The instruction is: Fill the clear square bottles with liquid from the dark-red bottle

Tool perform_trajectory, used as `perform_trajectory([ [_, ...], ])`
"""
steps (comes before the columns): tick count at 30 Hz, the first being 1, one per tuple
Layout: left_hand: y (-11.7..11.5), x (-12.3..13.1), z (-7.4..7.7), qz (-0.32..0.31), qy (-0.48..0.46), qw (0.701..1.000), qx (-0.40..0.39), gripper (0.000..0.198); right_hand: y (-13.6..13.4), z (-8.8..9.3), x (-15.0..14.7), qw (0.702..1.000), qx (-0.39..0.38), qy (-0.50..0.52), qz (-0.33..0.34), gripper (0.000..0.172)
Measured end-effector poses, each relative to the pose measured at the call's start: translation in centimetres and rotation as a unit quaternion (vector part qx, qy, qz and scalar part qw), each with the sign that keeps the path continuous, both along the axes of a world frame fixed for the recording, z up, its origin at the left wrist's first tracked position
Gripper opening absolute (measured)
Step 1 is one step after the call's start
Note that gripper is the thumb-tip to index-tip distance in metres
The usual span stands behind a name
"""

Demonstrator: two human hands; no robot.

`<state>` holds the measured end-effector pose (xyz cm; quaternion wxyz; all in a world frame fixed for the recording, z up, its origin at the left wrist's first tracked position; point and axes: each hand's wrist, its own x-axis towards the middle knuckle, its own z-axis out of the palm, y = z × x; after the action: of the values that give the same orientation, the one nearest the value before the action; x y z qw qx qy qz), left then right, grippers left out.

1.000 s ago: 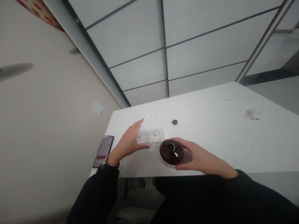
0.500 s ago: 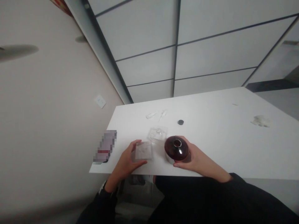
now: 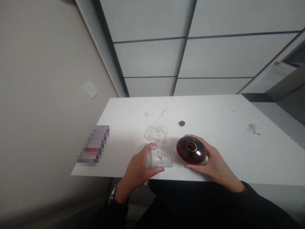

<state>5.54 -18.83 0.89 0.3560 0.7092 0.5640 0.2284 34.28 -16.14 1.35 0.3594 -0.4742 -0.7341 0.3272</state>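
In my left hand [image 3: 138,163] is a clear square glass container [image 3: 161,156] with a round opening facing up, gripped between thumb and fingers. To its right, my right hand [image 3: 212,160] wraps round a glass vessel of dark red liquid [image 3: 191,150], whose round mouth is open on top. The two vessels are close together but apart. Just behind the left one stands a second clear square container [image 3: 156,133]. A small dark round cap [image 3: 182,123] lies behind the red vessel.
On the white table [image 3: 209,111], two small clear pieces, one of them here [image 3: 150,113], lie toward the back. A pixelated flat object [image 3: 94,144] is at the left edge. Something crumpled and translucent [image 3: 254,128] lies at the right. Sliding panels stand behind.
My left hand has turned the square container so its opening now faces up, and brought it beside the red vessel. The camera view has shifted. My right hand still holds the red vessel.
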Motion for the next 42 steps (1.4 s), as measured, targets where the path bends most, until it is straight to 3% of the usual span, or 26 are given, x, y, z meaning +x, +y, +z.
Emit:
perform_trajectory([
  [6,0.1,0.5,-0.2,-0.018,0.011,1.0,0.001,0.077,-1.2,1.0,1.2,0.996,0.035,-0.076,-0.024,0.076],
  [15,0.6,0.2,-0.8,-0.068,0.014,0.996,0.051,0.09,-2.9,1.9,1.7,0.987,0.06,-0.149,-0.004,0.082],
  [19,0.5,0.1,-0.9,-0.083,0.023,0.992,0.088,0.096,-3.7,2.0,1.6,0.982,0.093,-0.159,-0.047,0.071],
  [27,0.5,0.1,-1.0,-0.083,0.025,0.99,0.115,0.094,-4.3,2.6,0.9,0.984,0.05,-0.161,-0.05,0.059],
  [32,0.5,0.1,-1.0,-0.086,0.021,0.988,0.125,0.096,-3.9,2.9,1.3,0.972,0.104,-0.209,-0.021,0.055],
  [42,0.6,0.1,-0.9,-0.084,0.02,0.987,0.135,0.101,-3.3,3.6,1.6,0.934,0.211,-0.288,0.03,0.064],
])
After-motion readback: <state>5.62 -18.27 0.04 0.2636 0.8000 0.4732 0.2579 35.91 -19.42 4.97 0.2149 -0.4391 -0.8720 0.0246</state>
